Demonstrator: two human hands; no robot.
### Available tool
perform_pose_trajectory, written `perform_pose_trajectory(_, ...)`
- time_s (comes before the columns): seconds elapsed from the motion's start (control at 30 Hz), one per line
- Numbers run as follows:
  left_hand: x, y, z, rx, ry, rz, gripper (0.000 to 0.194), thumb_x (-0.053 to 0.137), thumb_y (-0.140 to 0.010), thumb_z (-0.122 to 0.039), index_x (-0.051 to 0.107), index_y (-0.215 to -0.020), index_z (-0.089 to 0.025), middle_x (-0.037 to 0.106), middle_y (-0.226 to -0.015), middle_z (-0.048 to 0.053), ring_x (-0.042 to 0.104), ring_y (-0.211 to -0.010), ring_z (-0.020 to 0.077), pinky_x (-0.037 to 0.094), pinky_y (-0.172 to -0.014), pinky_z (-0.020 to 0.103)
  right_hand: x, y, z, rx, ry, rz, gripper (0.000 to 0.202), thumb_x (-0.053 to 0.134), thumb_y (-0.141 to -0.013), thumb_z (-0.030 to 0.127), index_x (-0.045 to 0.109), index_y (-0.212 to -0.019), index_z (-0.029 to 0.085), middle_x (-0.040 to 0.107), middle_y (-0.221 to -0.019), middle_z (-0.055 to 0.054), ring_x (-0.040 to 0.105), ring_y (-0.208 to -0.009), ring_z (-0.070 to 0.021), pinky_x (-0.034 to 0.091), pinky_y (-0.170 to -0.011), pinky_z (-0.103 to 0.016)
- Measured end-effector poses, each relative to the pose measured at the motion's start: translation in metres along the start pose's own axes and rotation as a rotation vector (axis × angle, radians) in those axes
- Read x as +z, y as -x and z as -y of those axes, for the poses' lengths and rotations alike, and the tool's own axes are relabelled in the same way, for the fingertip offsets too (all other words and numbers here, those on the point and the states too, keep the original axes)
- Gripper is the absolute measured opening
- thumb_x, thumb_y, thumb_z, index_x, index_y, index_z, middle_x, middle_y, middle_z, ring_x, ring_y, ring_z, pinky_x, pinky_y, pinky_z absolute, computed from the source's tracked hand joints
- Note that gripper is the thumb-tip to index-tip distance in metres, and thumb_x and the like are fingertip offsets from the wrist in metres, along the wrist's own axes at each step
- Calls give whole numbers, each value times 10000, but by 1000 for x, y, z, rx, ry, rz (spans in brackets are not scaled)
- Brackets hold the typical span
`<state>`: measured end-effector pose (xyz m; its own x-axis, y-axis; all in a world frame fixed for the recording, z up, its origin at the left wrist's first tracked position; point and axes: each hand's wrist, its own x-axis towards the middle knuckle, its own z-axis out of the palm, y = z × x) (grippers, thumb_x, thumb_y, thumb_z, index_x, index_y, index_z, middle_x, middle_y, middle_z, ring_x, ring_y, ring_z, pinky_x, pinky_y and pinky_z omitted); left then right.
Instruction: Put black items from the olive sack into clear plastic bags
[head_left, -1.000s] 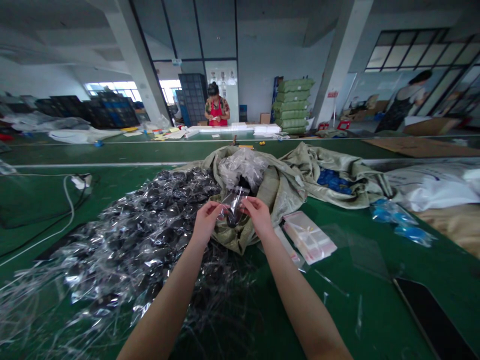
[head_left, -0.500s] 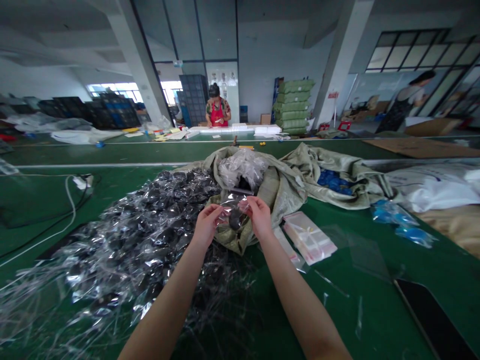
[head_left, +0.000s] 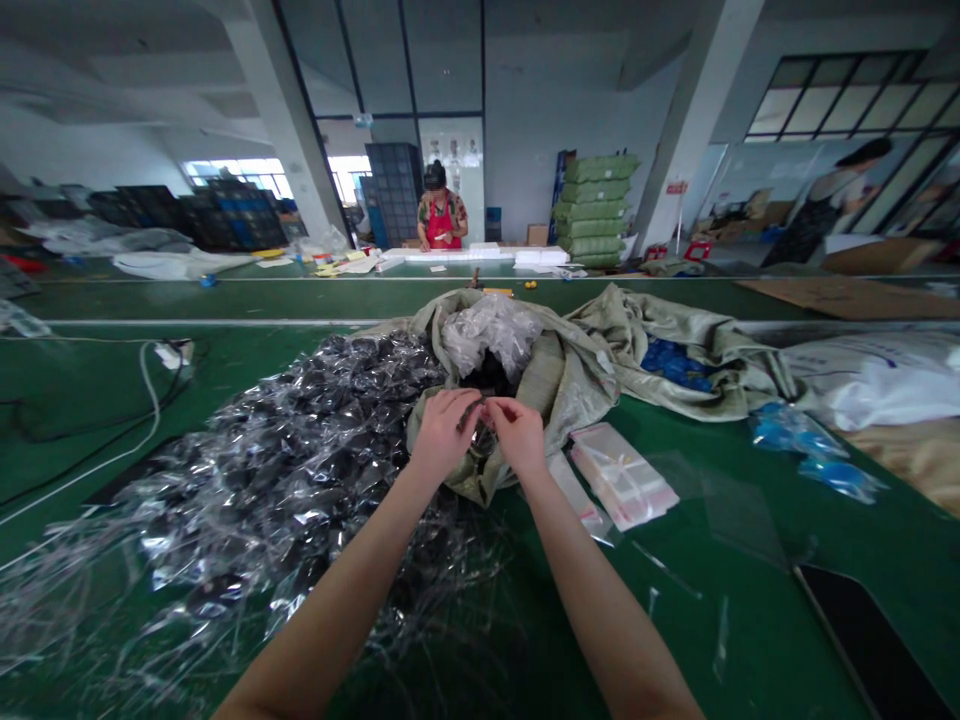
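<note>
My left hand (head_left: 442,430) and my right hand (head_left: 517,430) meet over the mouth of an olive woven sack (head_left: 551,385). Between them is a small clear plastic bag (head_left: 484,440), pinched by the fingers of both. A dark, narrow piece (head_left: 470,413) shows at my left fingertips; its kind I cannot make out. Left of the hands spreads a large heap of dark rounded items in clear wrappers (head_left: 322,440). Crumpled clear plastic (head_left: 491,330) and dark contents fill the sack's opening. To the right lies a stack of flat clear bags (head_left: 622,475).
A phone-like dark slab (head_left: 870,640) rests at the near right. Blue wrapped items (head_left: 799,430) lie beyond it, by another sack holding blue pieces (head_left: 675,365). A white cable (head_left: 154,410) runs along the left. A co-worker in a red apron (head_left: 442,218) stands across the table.
My hands have drawn together and the left has turned over the bag. The stretched clear bag with its dark round item is now mostly covered by fingers.
</note>
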<state>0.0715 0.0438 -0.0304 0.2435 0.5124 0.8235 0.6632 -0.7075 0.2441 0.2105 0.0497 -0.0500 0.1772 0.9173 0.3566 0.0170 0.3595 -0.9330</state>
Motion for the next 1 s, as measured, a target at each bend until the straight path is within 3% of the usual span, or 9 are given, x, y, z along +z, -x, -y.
perform_pose_trajectory(0.3, 0, -18, 3, 70, -121, 174, 205, 510, -941, -242, 702, -990, -189, 741, -1003, 62, 625, -921, 205, 405, -828, 376, -4, 4, 8, -149, 173, 107, 209, 514, -852, 285, 692, -918, 196, 705, -840, -38, 638, -715, -177, 517, -704, -295)
perform_pose_trajectory(0.47, -5, -20, 2, 153, -175, 196, 177, 521, -926, -213, 693, -895, -186, 742, -908, 49, 614, -856, 197, 393, -814, 369, -7, 5, 11, -189, 263, 144, 206, 490, -866, 263, 682, -912, 201, 684, -791, -22, 620, -683, -165, 497, -689, -281)
perform_pose_trajectory(0.63, -5, -24, 2, 132, -206, 191, 114, 542, -870, -149, 641, -821, -176, 707, -819, 46, 607, -823, 198, 402, -792, 354, -8, 6, 15, -202, 294, 163, 205, 492, -860, 257, 689, -890, 209, 705, -809, -27, 630, -718, -174, 492, -707, -281)
perform_pose_trajectory(0.83, 1, -23, 6, 8, -92, 122, 82, 561, -801, -116, 586, -771, -188, 652, -778, 39, 596, -808, 198, 443, -798, 344, -8, 7, 18, -185, 275, 176, 202, 502, -854, 261, 694, -889, 212, 713, -802, -19, 641, -715, -170, 496, -702, -281)
perform_pose_trajectory(0.93, 5, -24, 9, -169, 64, 17, 64, 560, -775, -133, 589, -766, -189, 647, -784, 45, 606, -797, 194, 471, -783, 334, -8, 8, 21, -165, 272, 168, 180, 528, -854, 291, 690, -848, 210, 711, -769, -13, 647, -694, -167, 503, -692, -282)
perform_pose_trajectory(1.0, 4, -28, 12, -357, 249, -81, 28, 564, -782, -187, 591, -775, -184, 659, -794, 48, 622, -778, 186, 487, -776, 334, -9, 8, 23, -154, 247, 149, 168, 546, -847, 303, 684, -833, 208, 717, -772, -15, 662, -707, -170, 515, -701, -286)
